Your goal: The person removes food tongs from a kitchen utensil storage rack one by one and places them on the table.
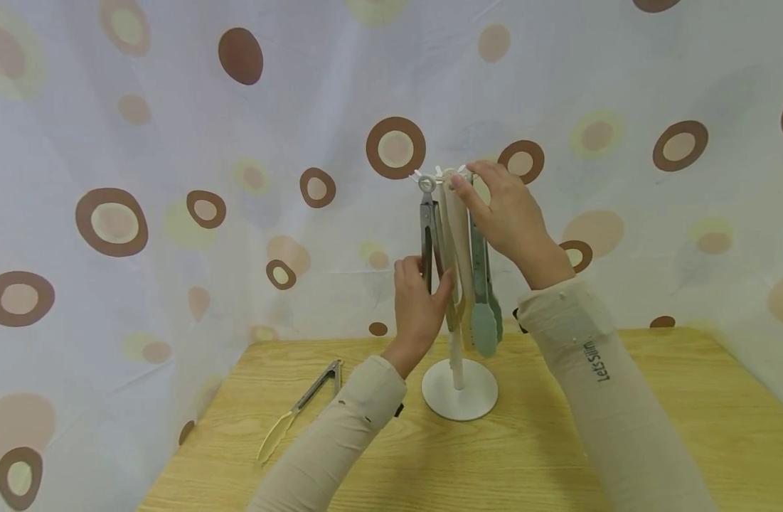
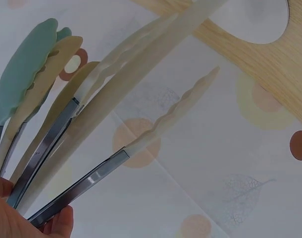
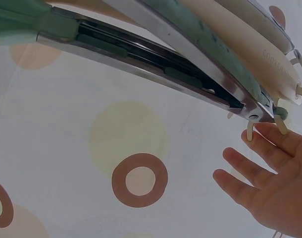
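spotted cloth (image 1: 173, 142), white with brown and yellow rings, hangs behind and around a pale wooden bench (image 1: 653, 427). at the middle of the bench stands a white rack (image 1: 459, 391) with a round base, a thin post and small pegs at its top. several tongs hang from the pegs: steel tongs (image 1: 427, 235) at nine o'clock of the post, cream tongs (image 1: 458, 242) in the middle, green-tipped tongs (image 1: 483, 313) at three o'clock. the left hand (image 1: 419, 302) is low at the hanging tongs, its fingers curled round the steel arms of the steel tongs; the left wrist view shows those arms running into the palm, cream scalloped tips spread apart. the right hand (image 1: 506, 210) is up at the pegs, twelve o'clock of the rack, its fingers straight and slightly apart, their tips touching the top of the cream tongs by the hooks; it grips nothing. one more pair, the yellow-tipped tongs (image 1: 299, 409), lies flat on the bench at nine o'clock of the rack's base, well apart from it.
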Demonstrator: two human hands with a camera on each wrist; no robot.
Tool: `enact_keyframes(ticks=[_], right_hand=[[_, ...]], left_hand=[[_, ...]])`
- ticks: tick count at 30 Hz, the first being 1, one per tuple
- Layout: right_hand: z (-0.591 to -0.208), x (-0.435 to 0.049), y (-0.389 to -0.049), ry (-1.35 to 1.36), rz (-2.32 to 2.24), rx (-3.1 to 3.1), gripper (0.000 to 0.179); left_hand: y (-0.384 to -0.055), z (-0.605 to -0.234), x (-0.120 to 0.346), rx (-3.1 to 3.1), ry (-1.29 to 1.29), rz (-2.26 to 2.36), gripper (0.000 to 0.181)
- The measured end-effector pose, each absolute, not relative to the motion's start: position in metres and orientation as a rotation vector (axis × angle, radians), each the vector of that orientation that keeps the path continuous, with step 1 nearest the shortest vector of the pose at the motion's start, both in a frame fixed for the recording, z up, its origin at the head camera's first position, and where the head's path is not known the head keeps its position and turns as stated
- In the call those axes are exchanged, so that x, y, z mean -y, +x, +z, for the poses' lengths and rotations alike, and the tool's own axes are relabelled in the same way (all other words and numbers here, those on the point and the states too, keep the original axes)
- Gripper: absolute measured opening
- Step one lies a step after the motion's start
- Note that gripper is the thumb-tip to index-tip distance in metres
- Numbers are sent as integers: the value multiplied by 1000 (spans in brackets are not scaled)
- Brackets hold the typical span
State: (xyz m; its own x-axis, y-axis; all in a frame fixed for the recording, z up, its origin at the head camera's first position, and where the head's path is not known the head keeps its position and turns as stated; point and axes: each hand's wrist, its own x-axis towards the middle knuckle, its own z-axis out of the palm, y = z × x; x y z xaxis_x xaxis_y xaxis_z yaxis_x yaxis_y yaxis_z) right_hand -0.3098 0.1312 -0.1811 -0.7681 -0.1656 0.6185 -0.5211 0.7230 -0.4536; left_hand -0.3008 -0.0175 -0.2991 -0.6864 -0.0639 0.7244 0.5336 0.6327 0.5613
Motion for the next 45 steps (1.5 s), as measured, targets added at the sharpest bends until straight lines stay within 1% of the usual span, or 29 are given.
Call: enact_keyframes(ticks=[17, 31, 45], right_hand=[[-181, -132, -309, 520, 854, 2377, 65], [-181, -132, -310, 523, 850, 2373, 66], [-180, -132, -309, 523, 846, 2388, 65]], left_hand=[[-298, -302, 29, 2079, -398, -1035, 32], [-298, -303, 47, 2100, -375, -993, 31], [-301, -298, 68, 2218, -362, -911, 37]])
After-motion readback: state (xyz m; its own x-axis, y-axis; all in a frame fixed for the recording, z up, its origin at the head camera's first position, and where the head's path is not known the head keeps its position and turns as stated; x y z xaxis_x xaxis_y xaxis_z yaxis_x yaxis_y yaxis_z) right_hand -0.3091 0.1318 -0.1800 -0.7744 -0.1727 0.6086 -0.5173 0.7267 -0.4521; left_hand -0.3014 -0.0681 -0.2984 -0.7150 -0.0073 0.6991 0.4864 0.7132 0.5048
